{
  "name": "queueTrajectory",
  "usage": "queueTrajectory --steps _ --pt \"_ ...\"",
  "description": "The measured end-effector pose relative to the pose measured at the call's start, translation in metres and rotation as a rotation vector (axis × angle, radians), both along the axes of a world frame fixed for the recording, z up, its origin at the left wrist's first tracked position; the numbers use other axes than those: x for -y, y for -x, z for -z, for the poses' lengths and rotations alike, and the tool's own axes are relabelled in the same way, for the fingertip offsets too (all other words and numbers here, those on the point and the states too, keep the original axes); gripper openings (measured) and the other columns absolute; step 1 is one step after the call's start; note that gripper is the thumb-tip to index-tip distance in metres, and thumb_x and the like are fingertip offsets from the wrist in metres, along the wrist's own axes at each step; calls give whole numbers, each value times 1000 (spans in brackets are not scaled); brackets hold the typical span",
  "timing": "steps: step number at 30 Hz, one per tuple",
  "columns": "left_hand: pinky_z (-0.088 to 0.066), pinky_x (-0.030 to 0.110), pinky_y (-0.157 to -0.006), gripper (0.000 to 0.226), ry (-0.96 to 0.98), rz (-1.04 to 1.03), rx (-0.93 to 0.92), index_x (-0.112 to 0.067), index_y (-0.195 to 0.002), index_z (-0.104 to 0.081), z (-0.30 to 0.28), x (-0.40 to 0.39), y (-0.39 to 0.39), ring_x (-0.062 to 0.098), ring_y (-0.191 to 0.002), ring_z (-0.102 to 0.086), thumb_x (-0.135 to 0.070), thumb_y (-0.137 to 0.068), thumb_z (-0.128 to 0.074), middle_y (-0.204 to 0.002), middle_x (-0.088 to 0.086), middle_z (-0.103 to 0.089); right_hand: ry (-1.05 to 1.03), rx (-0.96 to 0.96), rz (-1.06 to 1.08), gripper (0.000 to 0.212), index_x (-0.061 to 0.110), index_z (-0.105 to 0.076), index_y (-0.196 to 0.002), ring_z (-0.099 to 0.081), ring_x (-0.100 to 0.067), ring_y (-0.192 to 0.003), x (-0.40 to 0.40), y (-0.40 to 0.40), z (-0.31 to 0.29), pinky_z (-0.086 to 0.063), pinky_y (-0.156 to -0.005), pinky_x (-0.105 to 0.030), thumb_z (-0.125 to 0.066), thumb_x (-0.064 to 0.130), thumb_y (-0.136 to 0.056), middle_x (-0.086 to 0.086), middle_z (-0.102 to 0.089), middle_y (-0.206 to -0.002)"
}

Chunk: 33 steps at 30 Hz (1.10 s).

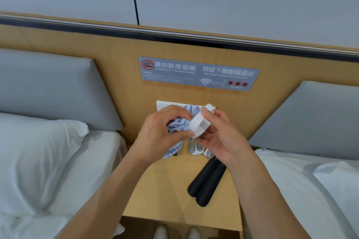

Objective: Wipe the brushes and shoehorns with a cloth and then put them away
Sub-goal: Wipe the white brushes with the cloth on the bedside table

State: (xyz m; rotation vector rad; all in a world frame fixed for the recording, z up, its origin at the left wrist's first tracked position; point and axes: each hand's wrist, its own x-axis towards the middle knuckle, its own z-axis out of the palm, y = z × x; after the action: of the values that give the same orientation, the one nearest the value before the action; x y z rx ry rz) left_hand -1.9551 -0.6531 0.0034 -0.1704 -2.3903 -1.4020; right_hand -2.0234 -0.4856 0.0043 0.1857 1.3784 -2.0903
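Observation:
My left hand (161,132) grips a blue-and-white cloth (175,128) and presses it against a white brush (201,122). My right hand (221,134) holds that brush by its side, raised above the wooden nightstand (165,190). Below the hands, more white brushes (197,148) lie at the back of the nightstand, partly hidden. Two black shoehorns (206,182) lie side by side on the right half of the nightstand top.
A bed with white pillows lies on each side of the nightstand, with grey padded headboards (54,89). Grey signs (198,75) and a white switch panel (163,105) are on the wooden wall panel behind. Two white slippers (176,232) show at the bottom edge.

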Motion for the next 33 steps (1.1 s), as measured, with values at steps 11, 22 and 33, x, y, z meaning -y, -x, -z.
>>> queueTrajectory --steps 11,22,33 --pt "-50 13 -68 34 -17 -86 136 -30 -99 -68 -4 13 4 4 -86 -66 -23 -72 -86 -97 -13 -71 27 109 0 75 11 -57 -128 -72 -35 -104 2 -2 -2 -61 -76 -48 -87 32 -63 -20 -66 -124" --pt "-53 16 -73 32 -17 119 210 -25 -99 -71 -26 40 10 8 -91 -69 -9 -74 -84 -99 -10 -73 -121 -62 -456 56 6 -67 -125 -64 -25 -105 -10 0 -7 -55 -80 -33 -75 30 -76 -13 -69 -117" --pt "-50 20 -80 38 151 -263 -11 -32 -123 -66 -6 0 3 6 -94 -61 -16 -88 -68 -106 -5 -66 -86 -111 -389 44 22 -74 -115 -72 -23 -92 -5 3 -13 -60 -77 -37 -79 33 -73 -9 -75 -110"
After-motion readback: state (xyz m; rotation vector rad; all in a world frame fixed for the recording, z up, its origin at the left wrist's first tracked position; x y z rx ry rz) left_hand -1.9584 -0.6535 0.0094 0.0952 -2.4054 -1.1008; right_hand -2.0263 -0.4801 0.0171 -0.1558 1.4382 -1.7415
